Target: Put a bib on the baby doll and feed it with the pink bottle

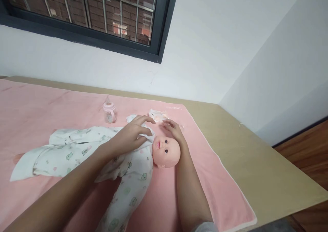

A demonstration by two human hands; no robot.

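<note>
A bald baby doll [167, 153] lies on its back on a pink mat [161, 197], dressed in a white patterned sleepsuit [69, 150]. Over the doll's chest, near its neck, is my left hand [133, 132], fingers apart and slightly bent. A white cloth [150, 136] shows at the doll's collar, partly hidden under that hand. Beyond the doll's head my right hand [174, 127] has its fingers loosely curved, and nothing shows in them. My right forearm passes close beside the crown of the head. A printed soft packet [157, 115] lies just past my fingertips.
A pink baby bottle with handles [109, 112] stands upright beyond the doll's legs. The mat covers part of a tan tabletop [217, 129], whose edge runs along the right. White walls and a barred window [102, 13] rise behind.
</note>
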